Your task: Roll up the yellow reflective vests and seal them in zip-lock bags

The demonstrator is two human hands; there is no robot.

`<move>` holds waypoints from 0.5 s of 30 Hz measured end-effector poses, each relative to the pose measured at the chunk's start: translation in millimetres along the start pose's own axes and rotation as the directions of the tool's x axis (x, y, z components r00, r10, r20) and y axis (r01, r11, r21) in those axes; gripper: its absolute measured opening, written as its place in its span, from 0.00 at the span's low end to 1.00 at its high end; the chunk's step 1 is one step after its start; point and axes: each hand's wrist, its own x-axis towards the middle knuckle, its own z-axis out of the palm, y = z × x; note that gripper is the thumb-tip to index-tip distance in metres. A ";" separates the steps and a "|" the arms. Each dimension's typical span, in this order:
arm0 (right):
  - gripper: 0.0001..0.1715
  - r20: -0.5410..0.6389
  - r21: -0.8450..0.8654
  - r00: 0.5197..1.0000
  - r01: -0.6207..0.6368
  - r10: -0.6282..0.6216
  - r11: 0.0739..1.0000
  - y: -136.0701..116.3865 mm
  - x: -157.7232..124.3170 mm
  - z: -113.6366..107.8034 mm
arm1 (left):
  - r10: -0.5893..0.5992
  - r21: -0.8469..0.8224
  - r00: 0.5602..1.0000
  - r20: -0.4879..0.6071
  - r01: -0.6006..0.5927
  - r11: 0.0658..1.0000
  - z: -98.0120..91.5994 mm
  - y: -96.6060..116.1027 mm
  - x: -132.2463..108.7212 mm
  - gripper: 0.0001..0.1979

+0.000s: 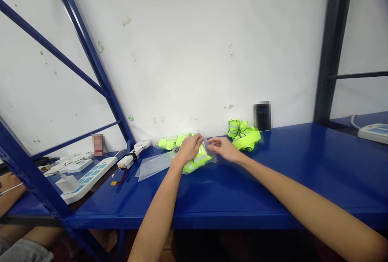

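A clear zip bag (pixel 214 158) with a folded neon-yellow reflective vest (pixel 198 162) inside lies on the blue table. My left hand (pixel 190 147) rests over the bag, its fingers closed on the bag's edge near the opening. From the other side my right hand (pixel 223 148) pinches the same edge with thumb and fingers. Behind my left hand lies more neon-yellow reflective material (pixel 167 143). To the left, flat clear bags (pixel 156 166) lie on the table. A loose pile of neon-yellow reflective bands (pixel 245 137) sits beyond my right hand.
A white power strip (pixel 93 179) with a plugged-in charger (pixel 68 183) runs along the left. A small white fan (pixel 142 145) and a white device with wires (pixel 125 161) lie nearby. A dark box (pixel 262 116) leans against the wall. Another person's hand (pixel 10 187) shows at far left.
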 end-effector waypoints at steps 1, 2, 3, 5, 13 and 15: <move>0.23 -0.016 -0.032 1.000 -0.001 0.000 0.999 1.3 0.6 0.8 | 0.001 0.010 1.000 -0.002 -0.001 1.000 0.9 -1.3 0.3 0.15; 0.22 -0.029 -0.050 1.000 -0.003 0.002 0.999 2.9 1.2 1.4 | 0.008 0.013 1.000 -0.004 -0.008 1.000 1.3 -2.4 0.5 0.14; 0.21 -0.036 -0.055 0.999 -0.004 0.002 0.998 4.5 1.8 1.9 | 0.021 0.009 1.000 -0.001 -0.021 1.000 1.2 -3.2 0.6 0.14; 0.19 -0.040 -0.051 0.999 -0.003 0.001 0.999 7.1 2.3 2.5 | 0.054 -0.012 0.998 0.014 -0.054 0.998 -0.1 -4.2 0.5 0.14; 0.17 -0.024 0.097 1.000 0.002 0.001 0.995 5.9 -1.3 3.5 | 0.130 -0.103 0.987 0.090 -0.121 0.987 1.0 -4.1 -2.2 0.17; 0.16 -0.052 0.042 0.997 0.057 -0.054 0.998 6.3 -0.9 2.8 | 0.134 -0.100 0.985 0.105 -0.124 0.987 3.7 -3.4 -2.7 0.19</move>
